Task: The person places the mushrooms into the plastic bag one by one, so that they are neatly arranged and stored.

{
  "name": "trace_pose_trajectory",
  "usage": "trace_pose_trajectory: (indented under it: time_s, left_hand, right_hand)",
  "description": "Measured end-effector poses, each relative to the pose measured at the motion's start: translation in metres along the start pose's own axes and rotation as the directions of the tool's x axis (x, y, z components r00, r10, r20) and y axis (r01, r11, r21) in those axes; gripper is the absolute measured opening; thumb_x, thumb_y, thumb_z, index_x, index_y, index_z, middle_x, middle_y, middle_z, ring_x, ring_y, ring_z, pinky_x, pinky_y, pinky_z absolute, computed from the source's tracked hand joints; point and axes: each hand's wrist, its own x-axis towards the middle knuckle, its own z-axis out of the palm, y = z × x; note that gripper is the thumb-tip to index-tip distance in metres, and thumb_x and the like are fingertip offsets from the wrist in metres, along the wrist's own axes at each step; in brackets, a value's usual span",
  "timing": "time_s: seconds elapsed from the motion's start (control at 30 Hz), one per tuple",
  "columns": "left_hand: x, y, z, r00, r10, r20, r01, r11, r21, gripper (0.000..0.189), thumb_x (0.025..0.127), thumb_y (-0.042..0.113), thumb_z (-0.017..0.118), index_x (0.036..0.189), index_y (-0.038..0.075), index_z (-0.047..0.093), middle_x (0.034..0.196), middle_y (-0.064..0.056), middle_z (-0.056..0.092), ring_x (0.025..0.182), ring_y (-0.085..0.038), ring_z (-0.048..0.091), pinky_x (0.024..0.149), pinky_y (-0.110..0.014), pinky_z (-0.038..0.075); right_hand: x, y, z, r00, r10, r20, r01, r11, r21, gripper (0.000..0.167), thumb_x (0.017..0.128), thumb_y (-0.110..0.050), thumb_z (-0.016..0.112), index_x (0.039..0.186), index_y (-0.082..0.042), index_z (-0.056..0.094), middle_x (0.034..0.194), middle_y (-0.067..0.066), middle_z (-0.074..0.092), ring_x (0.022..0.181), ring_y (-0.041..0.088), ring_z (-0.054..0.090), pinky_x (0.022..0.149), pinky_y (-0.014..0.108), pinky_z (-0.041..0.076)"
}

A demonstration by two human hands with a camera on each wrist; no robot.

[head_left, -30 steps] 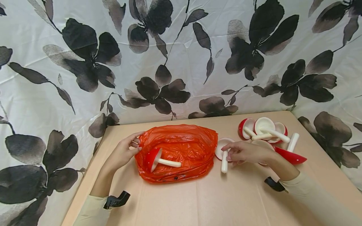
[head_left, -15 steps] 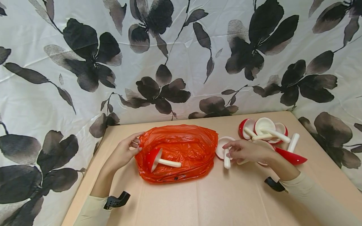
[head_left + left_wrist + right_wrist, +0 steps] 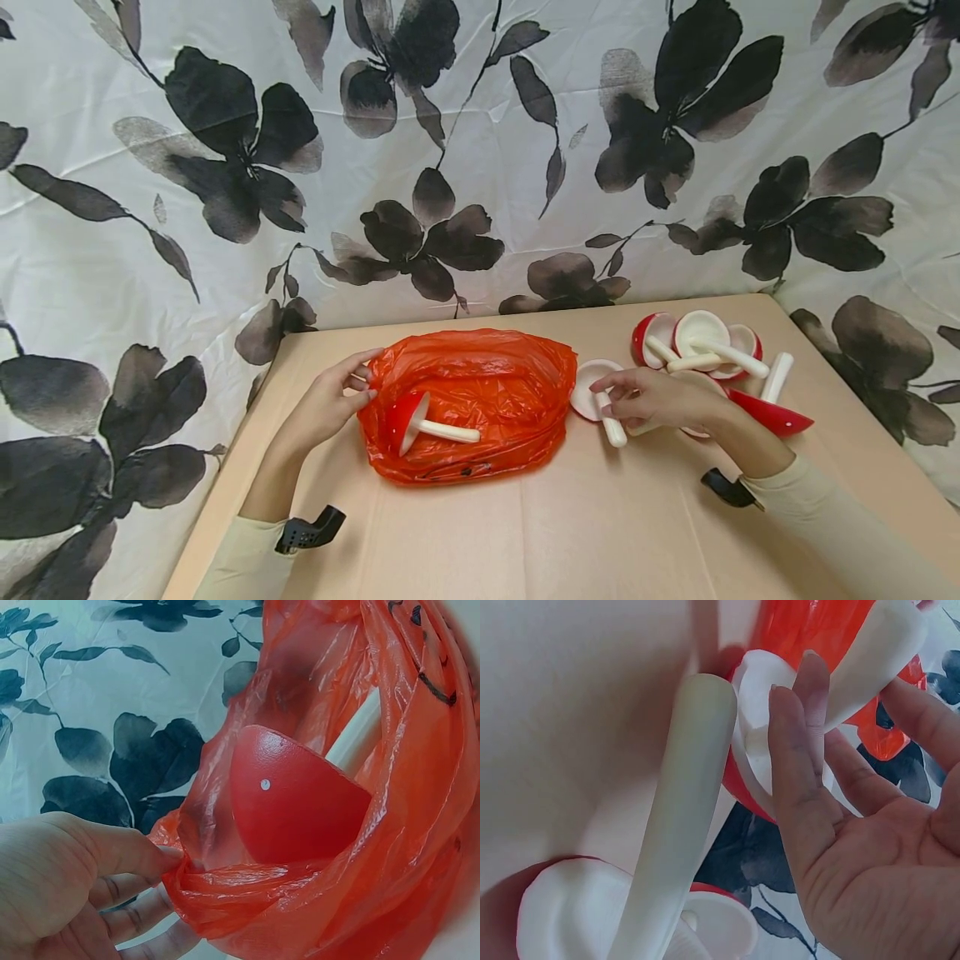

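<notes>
An orange-red plastic bag (image 3: 517,408) lies with its mouth spread, and a toy mushroom (image 3: 408,425) with a red cap and white stem rests in it. At the bag's left rim, my left hand (image 3: 326,404) pinches the plastic between thumb and fingers, as the left wrist view (image 3: 97,885) shows. My right hand (image 3: 660,400) pinches the white stem of another mushroom (image 3: 588,396) just right of the bag. That mushroom's pale underside faces up. In the right wrist view its stem (image 3: 885,652) shows beside the thumb.
To the right, several more red-and-white mushrooms (image 3: 701,333) lie in a heap, partly behind my right hand. One red cap (image 3: 772,414) points toward the table's right side. A floral cloth (image 3: 480,167) hangs behind the wooden table (image 3: 465,542).
The stem in my right hand has swung its free end to the right, and the hand has shifted slightly. My left hand and the bag stay nearly still.
</notes>
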Motion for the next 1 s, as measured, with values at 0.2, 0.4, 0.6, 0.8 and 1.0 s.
trace_pose_trajectory:
  time_s: [0.2,0.4,0.6,0.8,1.0]
  left_hand:
    - [0.0,0.0,0.0,1.0,0.006,0.003,-0.006,1.0,-0.01,0.058,0.093,-0.007,0.062,0.147,0.009,0.051,0.107,-0.016,0.063,0.096,-0.031,0.066,0.071,-0.026,0.059]
    - [0.0,-0.001,0.002,1.0,-0.004,0.005,0.004,1.0,-0.007,0.058,0.093,-0.007,0.061,0.147,0.01,0.051,0.107,-0.015,0.062,0.096,-0.03,0.065,0.071,-0.027,0.059]
    - [0.0,0.0,0.002,1.0,-0.02,-0.002,0.02,1.0,-0.007,0.058,0.093,-0.007,0.062,0.147,0.011,0.052,0.107,-0.015,0.062,0.096,-0.031,0.065,0.071,-0.026,0.059]
    - [0.0,0.001,0.002,1.0,-0.025,-0.003,0.025,1.0,-0.011,0.058,0.093,-0.007,0.061,0.147,0.01,0.051,0.107,-0.016,0.062,0.097,-0.031,0.065,0.071,-0.026,0.059]
    - [0.001,0.001,0.002,0.999,-0.036,-0.004,0.036,0.999,-0.008,0.059,0.093,-0.006,0.062,0.148,0.012,0.051,0.109,-0.016,0.062,0.098,-0.031,0.065,0.072,-0.026,0.059]
  right_hand:
    - [0.0,0.003,0.0,1.0,0.015,0.008,-0.015,0.998,0.063,0.052,0.095,-0.018,0.068,0.143,-0.003,0.053,0.126,0.016,0.058,0.103,0.025,0.063,0.091,0.043,0.058]
    - [-0.001,0.003,0.0,1.0,0.009,-0.029,-0.008,0.999,0.037,0.054,0.093,-0.019,0.071,0.143,-0.005,0.054,0.122,0.016,0.058,0.103,0.026,0.062,0.086,0.039,0.06]
    - [-0.001,0.004,-0.003,0.996,-0.009,-0.086,0.007,1.0,-0.03,0.053,0.091,-0.023,0.073,0.14,-0.009,0.058,0.116,0.013,0.059,0.101,0.028,0.059,0.082,0.036,0.058]
    - [0.0,0.006,-0.008,0.994,-0.049,-0.095,0.045,0.998,-0.041,0.054,0.093,-0.026,0.072,0.142,-0.011,0.057,0.119,0.012,0.059,0.104,0.027,0.058,0.082,0.036,0.058]
    - [0.002,0.007,-0.012,0.991,-0.054,-0.122,0.056,0.998,0.008,0.055,0.093,-0.023,0.072,0.143,-0.013,0.056,0.125,0.015,0.055,0.108,0.03,0.056,0.083,0.038,0.059]
